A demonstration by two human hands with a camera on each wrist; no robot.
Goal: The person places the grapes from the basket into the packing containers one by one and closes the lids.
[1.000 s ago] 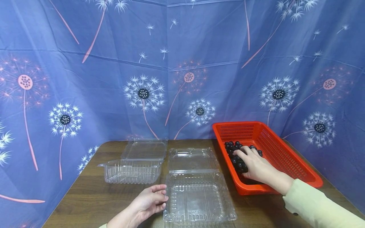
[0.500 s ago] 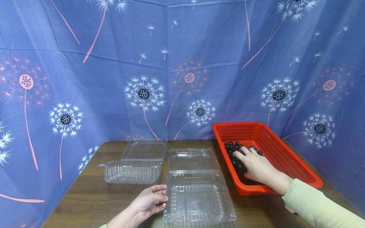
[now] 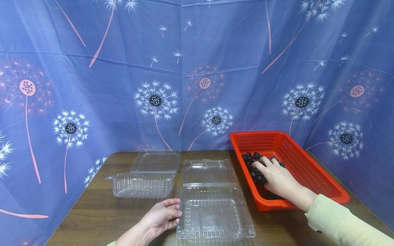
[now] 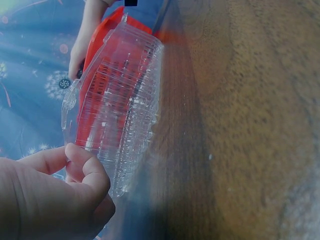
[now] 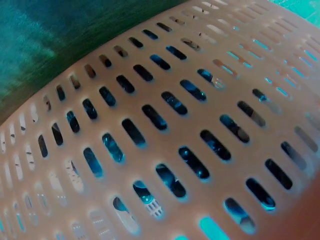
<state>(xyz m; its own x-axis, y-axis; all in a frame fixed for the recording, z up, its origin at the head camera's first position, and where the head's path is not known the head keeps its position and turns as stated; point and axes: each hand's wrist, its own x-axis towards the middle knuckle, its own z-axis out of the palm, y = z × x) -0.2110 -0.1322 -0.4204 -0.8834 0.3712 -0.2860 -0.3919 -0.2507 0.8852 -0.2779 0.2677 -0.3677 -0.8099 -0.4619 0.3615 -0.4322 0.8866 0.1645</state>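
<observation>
At the left side of an open, clear plastic clamshell container (image 3: 215, 218), my left hand (image 3: 161, 218) has its fingertips at the edge. Up close in the left wrist view, thumb and forefinger pinch the container's rim (image 4: 67, 112). Inside the red basket (image 3: 303, 165), my right hand (image 3: 278, 177) reaches down over black grapes (image 3: 258, 178). Its fingers curl round some of them, and the fingertips are hidden among the fruit. Slotted basket wall (image 5: 167, 145) fills the right wrist view, with dark round shapes behind the slots.
A second clear clamshell (image 3: 143, 186) stands open further left, its lid (image 3: 157, 161) leaning back. The wooden table (image 3: 92, 205) meets a blue dandelion-print cloth (image 3: 117, 85) behind and at both sides. High basket walls surround the grapes.
My right hand stays over the grapes, with only slight shifts of its fingers and the fruit. The left hand and both containers keep their places.
</observation>
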